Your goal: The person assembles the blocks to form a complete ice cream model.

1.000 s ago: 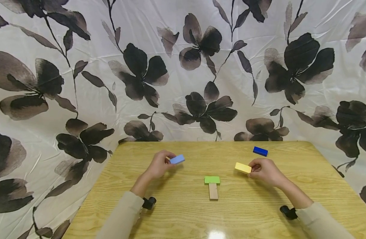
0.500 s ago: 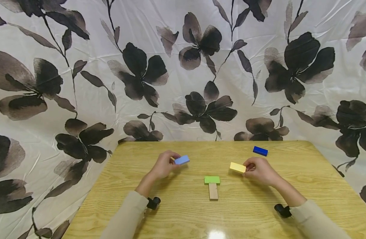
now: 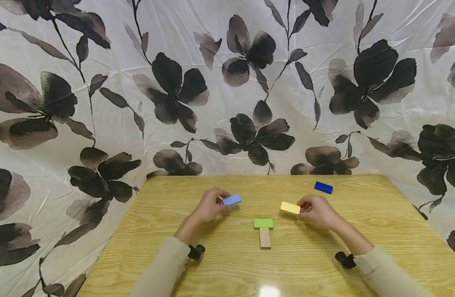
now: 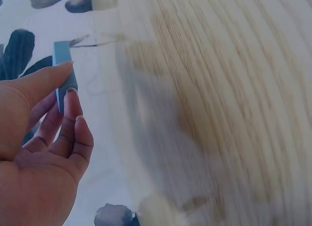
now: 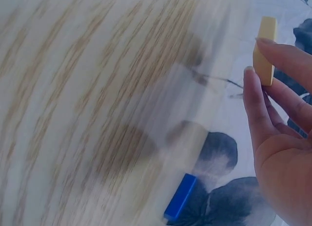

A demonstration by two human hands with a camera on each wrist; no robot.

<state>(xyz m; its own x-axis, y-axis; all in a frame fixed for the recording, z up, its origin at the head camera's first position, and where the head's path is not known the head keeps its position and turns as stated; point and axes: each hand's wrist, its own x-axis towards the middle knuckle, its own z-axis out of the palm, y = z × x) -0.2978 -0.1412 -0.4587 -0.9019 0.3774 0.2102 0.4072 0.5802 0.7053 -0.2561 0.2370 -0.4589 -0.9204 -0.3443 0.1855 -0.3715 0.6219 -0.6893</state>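
A light blue block (image 3: 232, 200) is pinched between the thumb and fingers of my left hand (image 3: 210, 205), above the table left of centre. My right hand (image 3: 319, 211) pinches a yellow block (image 3: 289, 208) by its right end, right of centre. Between and nearer than the hands, a green block (image 3: 263, 224) lies crosswise against the far end of a plain wooden block (image 3: 265, 238), the two making a T. In the left wrist view the blue block (image 4: 63, 75) sits between thumb and fingertips; the right wrist view shows the yellow block (image 5: 264, 50) held likewise.
A dark blue block (image 3: 324, 187) lies on the table (image 3: 227, 264) near its far right edge, beyond my right hand. Behind the table hangs a white cloth (image 3: 212, 99) with dark flowers. Each wrist carries a small black camera (image 3: 345, 260).
Both hands have moved toward the middle: the left one rightward with the light blue block, the right one leftward with the yellow block. The blocks on the table stay put.
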